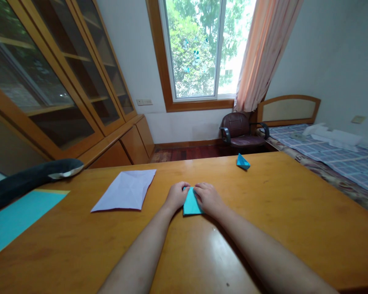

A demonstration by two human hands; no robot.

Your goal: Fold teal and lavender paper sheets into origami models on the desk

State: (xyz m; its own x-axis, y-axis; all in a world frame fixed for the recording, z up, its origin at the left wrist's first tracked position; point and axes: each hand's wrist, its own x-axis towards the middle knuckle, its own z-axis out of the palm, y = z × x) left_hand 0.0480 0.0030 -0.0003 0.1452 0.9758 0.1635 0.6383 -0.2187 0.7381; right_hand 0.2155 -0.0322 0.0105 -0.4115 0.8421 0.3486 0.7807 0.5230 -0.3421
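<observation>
A small turquoise sheet of folded paper (190,206) lies flat on the wooden table between my hands. My left hand (177,196) closes on its left edge, thumb near the upper left corner. On the other side, my right hand (209,198) covers the paper's right part, its curled fingers pressing at the top edge. The fingertips of both hands are partly hidden. Farther off to the right stands a little blue origami boat (242,162), apart from both hands.
Left of my hands lies a creased pale lilac sheet (124,191). A larger turquoise sheet (21,216) is at the table's left edge, beside a dark cushion-like object (33,175). Beyond the wooden table (279,196) are a brown armchair (241,128) and a bed (331,143).
</observation>
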